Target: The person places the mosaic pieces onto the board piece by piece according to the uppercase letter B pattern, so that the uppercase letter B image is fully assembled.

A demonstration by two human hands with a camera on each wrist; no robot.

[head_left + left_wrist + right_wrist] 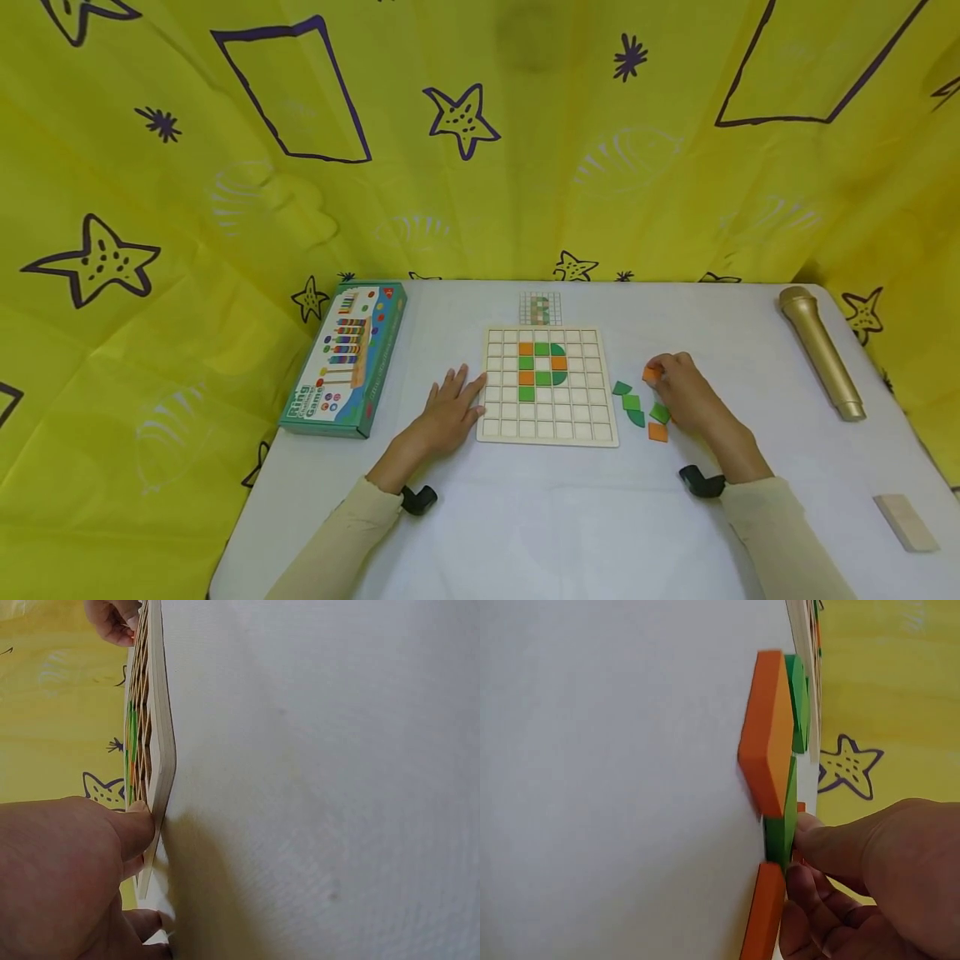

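Note:
A wooden grid board lies mid-table, with green and orange tiles set in it in the shape of a letter P. My left hand rests at its left edge, fingers spread; in the left wrist view the thumb touches the rim. Right of the board, my right hand pinches an orange square tile between thumb and fingertips. Loose near it are green tiles, a green quarter-round tile and another orange tile. In the right wrist view, fingers mostly hide the pinched tile.
Behind the board lies a small pattern card. A boxed ring game is at the left. Toward the right are a gold microphone and a pale block. A yellow curtain hangs behind the table.

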